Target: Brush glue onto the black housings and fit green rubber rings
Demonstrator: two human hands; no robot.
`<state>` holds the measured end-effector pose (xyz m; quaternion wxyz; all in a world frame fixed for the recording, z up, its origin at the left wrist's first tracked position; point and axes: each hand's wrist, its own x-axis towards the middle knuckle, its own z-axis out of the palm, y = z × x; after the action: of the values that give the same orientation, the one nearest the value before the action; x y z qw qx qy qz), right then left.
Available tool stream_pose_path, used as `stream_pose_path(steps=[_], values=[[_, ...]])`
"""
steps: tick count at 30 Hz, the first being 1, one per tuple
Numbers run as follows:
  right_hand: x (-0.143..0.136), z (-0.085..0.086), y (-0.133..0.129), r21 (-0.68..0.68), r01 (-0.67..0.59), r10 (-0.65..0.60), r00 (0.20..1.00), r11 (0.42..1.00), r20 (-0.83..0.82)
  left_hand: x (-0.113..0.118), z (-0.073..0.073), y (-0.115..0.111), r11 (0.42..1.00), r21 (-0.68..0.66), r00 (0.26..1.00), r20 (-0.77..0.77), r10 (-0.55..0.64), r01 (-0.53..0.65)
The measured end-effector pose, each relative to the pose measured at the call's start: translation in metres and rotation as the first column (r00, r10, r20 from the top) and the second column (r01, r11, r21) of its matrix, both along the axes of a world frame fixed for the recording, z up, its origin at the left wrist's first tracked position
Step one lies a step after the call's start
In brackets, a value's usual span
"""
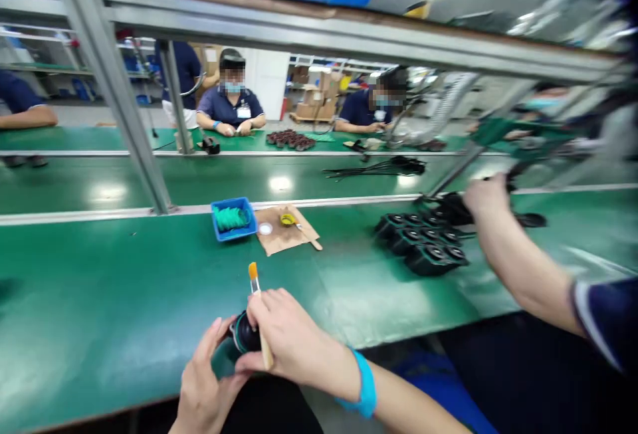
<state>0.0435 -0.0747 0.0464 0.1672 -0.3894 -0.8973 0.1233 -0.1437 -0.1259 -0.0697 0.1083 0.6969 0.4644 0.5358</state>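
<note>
Near the front edge of the green table, a round black part (245,333) with a green ring is held between both hands. My left hand (207,374) curves round its left side, thumb and fingers against it. My right hand (282,334) grips the part from the right and also holds a brush (254,281), its orange bristles pointing away from me and its wooden handle under the fingers. Beyond them stands a blue tray (218,229) with green rings (230,218). Beside it, brown cardboard (279,245) carries a yellow cup (288,220), a white disc and a second brush (312,240).
Several black round parts (423,241) stand grouped at the right. A co-worker's arm (523,254) reaches over black items there. A metal frame post (114,88) rises at the left. Black cables (383,167) lie on the middle strip; people sit across the line.
</note>
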Motion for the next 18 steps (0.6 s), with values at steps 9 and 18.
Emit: stream_pose_path(steps=[9,18], values=[[0.058,0.000,0.026,0.052,0.362,-0.366,0.917,0.931,0.159,0.066,0.006,0.040,0.996,0.060,0.978,-0.200,-0.052,0.065],[0.218,0.008,0.135,0.213,0.804,-0.825,0.501,0.555,0.259,0.007,0.006,0.041,1.000,-0.007,0.915,-0.404,-0.006,0.004]])
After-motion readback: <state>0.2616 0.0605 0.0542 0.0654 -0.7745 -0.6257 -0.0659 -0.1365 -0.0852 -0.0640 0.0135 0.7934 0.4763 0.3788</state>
